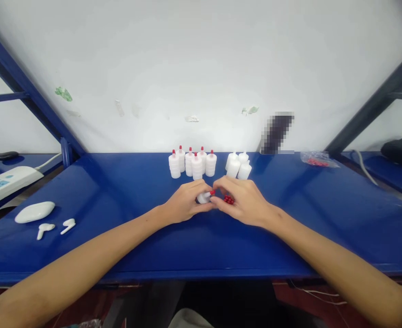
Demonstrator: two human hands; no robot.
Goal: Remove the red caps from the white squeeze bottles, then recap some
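Bottle [202, 198] clamped in left hand [186, 200], between thumb and fingers; tilted, nozzle [207, 195] toward right hand [244, 200]. White, red cap [212, 192] at tip, body part hidden. Right thumb and forefinger flank cap; can't tell if pinching. Loose red caps [229, 199] inside right hand's curl. Red-tipped bottles [197, 167] beyond left fingers, bare-nozzle bottles [233, 168] beyond right.
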